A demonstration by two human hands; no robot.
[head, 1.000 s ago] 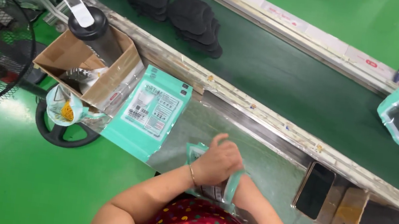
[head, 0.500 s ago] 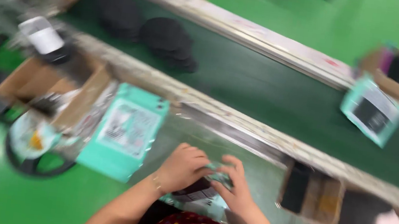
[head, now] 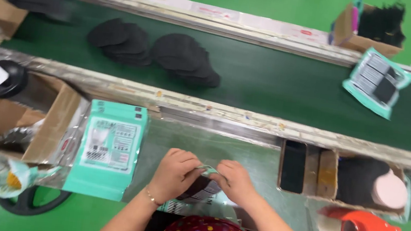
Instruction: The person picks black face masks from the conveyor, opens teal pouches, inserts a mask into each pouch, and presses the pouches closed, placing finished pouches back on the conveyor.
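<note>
Green floor surrounds a steel workbench point(head: 263, 160) that runs along a dark conveyor belt point(head: 273, 82), where piles of black masks point(head: 181, 59) lie near the far rail. At the bench's near edge the left hand point(head: 174, 172) and the right hand point(head: 234, 180) meet over a teal pouch point(head: 205, 187). Both are curled, fingertips pinching the pouch's top edge, with something dark showing inside it. A second ago only one hand lay on top of the pouch; now both have closed on its mouth, so the work looks to have reached closing or smoothing the opening. Just left of the hands lies a stack of teal pouches point(head: 108, 150), beside a cardboard box point(head: 14, 122). A red tape dispenser point(head: 354, 230) sits near the bench's right corner.
</note>
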